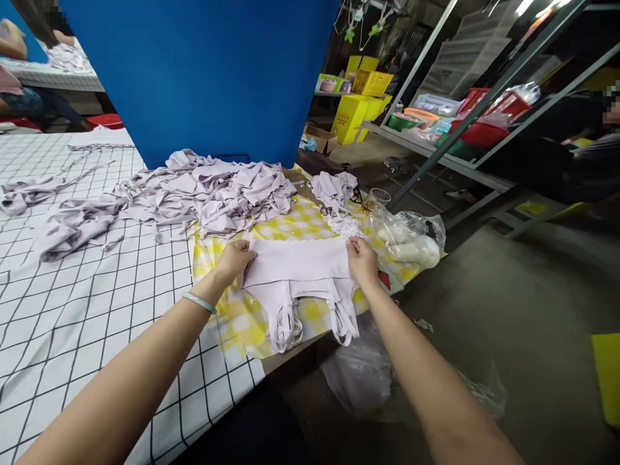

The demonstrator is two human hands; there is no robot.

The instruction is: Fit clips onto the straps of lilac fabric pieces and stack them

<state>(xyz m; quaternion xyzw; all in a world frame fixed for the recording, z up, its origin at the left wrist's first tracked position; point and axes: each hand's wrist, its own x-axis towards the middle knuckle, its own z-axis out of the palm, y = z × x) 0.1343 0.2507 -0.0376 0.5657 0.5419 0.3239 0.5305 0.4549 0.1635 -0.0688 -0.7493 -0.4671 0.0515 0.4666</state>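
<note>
A pale lilac strappy top (300, 261) is stretched flat between my hands, its wide band away from me and its straps hanging toward me over the table's front edge. My left hand (236, 259), with a light bangle on the wrist, pinches the band's left end. At the right end, my right hand (362, 259) grips the band between thumb and fingers. Beyond them lies a heap of similar lilac garments (208, 194). A smaller bunch of lilac fabric (334, 188) and a clump of small white pieces (346, 226) lie just past my right hand.
Behind the heap stands a tall blue panel (203, 77). A white grid-patterned cloth (121, 323) and a yellow checked cloth (232, 323) cover the table. To the right are a clear plastic bag (411, 239) and a metal rack (445, 152) with baskets. People sit at far left and right.
</note>
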